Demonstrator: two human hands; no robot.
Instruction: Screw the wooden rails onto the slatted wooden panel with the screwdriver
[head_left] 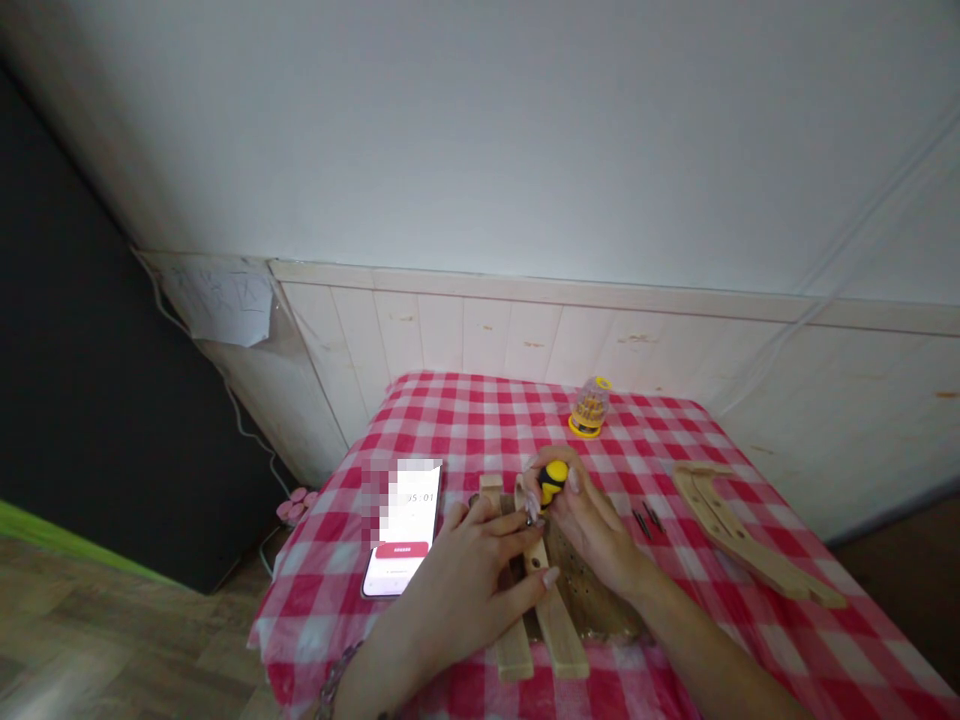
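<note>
My right hand (596, 525) is closed around a yellow and black screwdriver (553, 480), its handle tilted and its lower end down by the wood. Across two pale wooden bars lies my left hand (472, 555), its fingers gripping the right wooden bar (566, 645) and its fingertips close to the screwdriver's lower end. A dark hole shows in that bar between thumb and forefinger. The left bar (514, 655) runs beside it, partly hidden under my palm. Both bars rest on a brown board (589, 595) with small holes. Fingers cover the screwdriver's tip.
A phone (401, 530) showing a timer lies left of my hands. Behind them stands a clear, yellow-based bit case (590, 407). Several dark metal bits or screws (649, 518) and a curved wooden piece (750, 545) lie rightward on the checked tablecloth (465, 410). A wall borders the back.
</note>
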